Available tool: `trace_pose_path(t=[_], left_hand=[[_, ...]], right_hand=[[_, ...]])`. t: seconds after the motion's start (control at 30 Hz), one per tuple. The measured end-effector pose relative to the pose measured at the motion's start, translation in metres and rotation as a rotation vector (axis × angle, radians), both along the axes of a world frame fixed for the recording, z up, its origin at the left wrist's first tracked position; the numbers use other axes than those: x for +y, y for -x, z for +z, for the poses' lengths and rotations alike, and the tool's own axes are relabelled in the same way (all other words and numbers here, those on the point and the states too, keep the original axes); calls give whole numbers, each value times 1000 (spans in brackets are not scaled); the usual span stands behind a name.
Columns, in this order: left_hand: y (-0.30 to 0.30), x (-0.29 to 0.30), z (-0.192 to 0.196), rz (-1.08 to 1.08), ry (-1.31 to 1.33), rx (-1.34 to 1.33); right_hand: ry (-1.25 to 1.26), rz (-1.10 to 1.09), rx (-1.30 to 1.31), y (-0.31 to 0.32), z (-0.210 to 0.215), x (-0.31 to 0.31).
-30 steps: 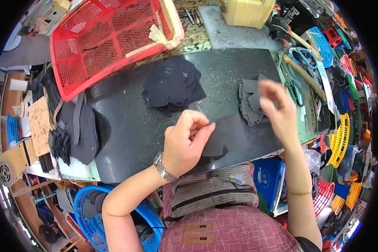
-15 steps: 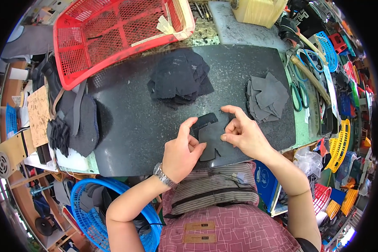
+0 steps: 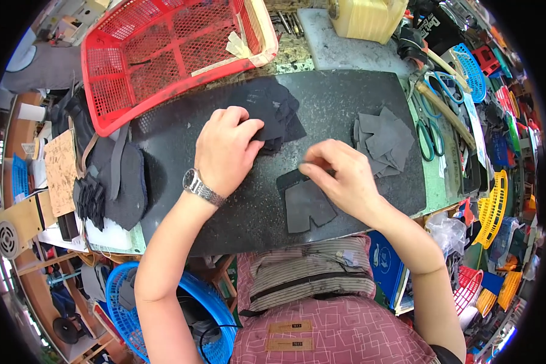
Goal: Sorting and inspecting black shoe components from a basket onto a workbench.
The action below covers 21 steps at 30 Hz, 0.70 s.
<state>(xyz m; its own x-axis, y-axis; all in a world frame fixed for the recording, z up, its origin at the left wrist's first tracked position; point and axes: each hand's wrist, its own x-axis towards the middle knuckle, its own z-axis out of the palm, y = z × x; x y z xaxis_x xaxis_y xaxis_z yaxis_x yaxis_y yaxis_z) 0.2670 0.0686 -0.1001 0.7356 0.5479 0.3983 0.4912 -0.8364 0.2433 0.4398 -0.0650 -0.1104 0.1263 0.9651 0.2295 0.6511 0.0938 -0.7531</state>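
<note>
My left hand (image 3: 227, 139) is over the left side of a pile of black fabric pieces (image 3: 279, 112). Its fingers are bent, with thumb and forefinger closing at the edge of a piece there; the other fingertips are hidden. In front of me lies a grey cut piece (image 3: 306, 209) with a notch in its lower edge. A black strip (image 3: 289, 179) runs along its top. Above its upper right part is my right hand (image 3: 340, 173), thumb and forefinger pinched together near the strip. Whatever is between those fingertips is too small to make out.
A pile of grey pieces (image 3: 385, 142) sits on the right of the black mat (image 3: 182, 200). Behind is a red plastic basket (image 3: 164, 100). Green-handled scissors (image 3: 429, 139) and a hammer handle (image 3: 446, 115) lie at right. Dark pieces (image 3: 91, 200) are stacked at left, above a blue basket (image 3: 118, 303).
My left hand has moved away from the grey piece, up and left to the black pile. My right hand has shifted slightly left, its thumb and forefinger coming together. The grey piece now lies flat, more exposed.
</note>
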Motion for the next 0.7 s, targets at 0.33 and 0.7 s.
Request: trace_pose_path(t=[0.33,0.7], left_hand=[[5,24,-8,292,838,-454],[16,-105,-33,-527,-211,202]], right_hand=[[-328,-3,50,20,-10,70],[-58,-418,-240,-80,5,3]])
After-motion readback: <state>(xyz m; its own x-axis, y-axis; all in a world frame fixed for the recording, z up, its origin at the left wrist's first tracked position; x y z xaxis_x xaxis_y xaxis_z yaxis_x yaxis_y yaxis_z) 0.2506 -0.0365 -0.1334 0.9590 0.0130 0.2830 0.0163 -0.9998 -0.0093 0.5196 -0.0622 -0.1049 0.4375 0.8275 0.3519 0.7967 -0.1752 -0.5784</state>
